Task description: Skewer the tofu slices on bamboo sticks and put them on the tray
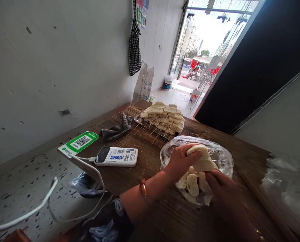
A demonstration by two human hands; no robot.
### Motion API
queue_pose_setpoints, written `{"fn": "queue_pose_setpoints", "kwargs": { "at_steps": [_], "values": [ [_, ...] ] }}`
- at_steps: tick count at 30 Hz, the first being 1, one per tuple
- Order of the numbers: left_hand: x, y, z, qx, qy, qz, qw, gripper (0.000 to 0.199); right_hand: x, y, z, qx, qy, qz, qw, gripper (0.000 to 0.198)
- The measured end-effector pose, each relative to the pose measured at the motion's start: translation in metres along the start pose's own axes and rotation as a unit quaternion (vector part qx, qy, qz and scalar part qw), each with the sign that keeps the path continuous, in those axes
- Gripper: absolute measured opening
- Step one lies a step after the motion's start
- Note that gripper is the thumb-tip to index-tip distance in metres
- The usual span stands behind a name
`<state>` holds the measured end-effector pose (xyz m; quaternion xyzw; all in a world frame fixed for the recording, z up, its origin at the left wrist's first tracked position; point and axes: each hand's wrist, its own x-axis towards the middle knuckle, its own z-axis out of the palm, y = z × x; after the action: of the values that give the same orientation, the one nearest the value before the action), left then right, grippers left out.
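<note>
two hands at a bag of pale slices

the person stands at the wooden surface [150,161] with both hands over a clear plastic bag [221,156] that lies open on it. the bag holds pale, flat slices [192,184] with small holes in them, heaped loosely. the left hand [179,161] has its grip closed around a slice [199,149] lifted just above the heap, and a bangle [144,191] sits on that wrist. the right hand [222,186] pinches a second slice [204,165] just beneath the first, its fingers at the bag's near edge.

further back on the surface a metal tray [138,117] carries a stack of skewered pale pieces [163,116], their wooden sticks pointing towards the near side. a grey cloth [117,129] lies just beside the tray. nearer the left edge rest a white power bank [117,156] with a cable plugged in and a green qr code card [78,143]. loose bamboo sticks [263,198] lie at the right, near another clear bag [288,191].
</note>
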<state>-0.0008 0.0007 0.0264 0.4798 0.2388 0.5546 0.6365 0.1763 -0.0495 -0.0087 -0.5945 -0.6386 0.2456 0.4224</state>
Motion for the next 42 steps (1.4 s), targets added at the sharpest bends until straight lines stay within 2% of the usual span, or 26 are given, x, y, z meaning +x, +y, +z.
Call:
{"fn": "queue_pose_setpoints", "kwargs": {
  "at_steps": [11, 15, 18, 23, 26, 28, 30, 31, 33, 34, 36, 39, 41, 42],
  "values": [
    [0.002, -0.008, 0.0, -0.025, -0.009, -0.03, 0.999, 0.028, -0.005, -0.013, 0.005, -0.023, -0.008, 0.026, 0.999, 0.032],
    [0.005, -0.013, -0.002, -0.035, -0.003, -0.05, 0.998, 0.031, -0.002, -0.013, 0.006, -0.017, 0.012, 0.013, 1.0, 0.033],
    [0.01, -0.015, -0.003, -0.045, 0.015, -0.062, 0.997, 0.035, 0.001, -0.012, 0.005, 0.014, -0.009, 0.006, 1.0, 0.028],
    [0.016, -0.014, -0.003, -0.046, 0.013, -0.072, 0.996, 0.042, 0.006, -0.009, -0.002, 0.008, 0.013, -0.041, 0.999, 0.024],
    [0.017, -0.015, -0.005, 0.004, 0.002, -0.061, 0.998, 0.054, 0.01, -0.004, -0.009, 0.008, 0.051, -0.049, 0.997, 0.023],
    [0.017, -0.015, -0.008, 0.106, -0.023, -0.04, 0.993, 0.052, 0.014, -0.001, -0.015, 0.029, 0.08, -0.032, 0.996, 0.024],
    [0.018, -0.016, -0.011, 0.275, -0.066, -0.004, 0.959, 0.036, 0.017, 0.002, -0.022, 0.056, 0.109, -0.009, 0.992, 0.025],
    [0.019, -0.015, -0.012, 0.368, -0.087, 0.017, 0.926, 0.029, 0.019, 0.004, -0.025, 0.065, 0.121, 0.001, 0.99, 0.026],
    [0.018, -0.012, -0.015, 0.527, -0.128, 0.046, 0.839, 0.024, 0.021, 0.006, -0.029, 0.077, 0.14, 0.014, 0.987, 0.027],
    [0.018, -0.011, -0.015, 0.579, -0.153, 0.047, 0.8, 0.026, 0.022, 0.007, -0.03, 0.081, 0.144, 0.017, 0.986, 0.027],
    [0.018, -0.007, -0.016, 0.632, -0.207, 0.028, 0.747, 0.027, 0.024, 0.009, -0.031, 0.085, 0.144, 0.017, 0.986, 0.028],
    [0.017, -0.003, -0.016, 0.638, -0.283, 0.005, 0.716, 0.021, 0.025, 0.01, -0.032, 0.088, 0.133, 0.009, 0.987, 0.028],
    [0.018, -0.003, -0.016, 0.611, -0.311, 0.008, 0.728, 0.016, 0.024, 0.009, -0.031, 0.088, 0.13, 0.004, 0.988, 0.028],
    [0.019, -0.004, -0.017, 0.586, -0.312, 0.008, 0.748, 0.013, 0.024, 0.009, -0.031, 0.09, 0.13, 0.003, 0.987, 0.028]
  ]
}}
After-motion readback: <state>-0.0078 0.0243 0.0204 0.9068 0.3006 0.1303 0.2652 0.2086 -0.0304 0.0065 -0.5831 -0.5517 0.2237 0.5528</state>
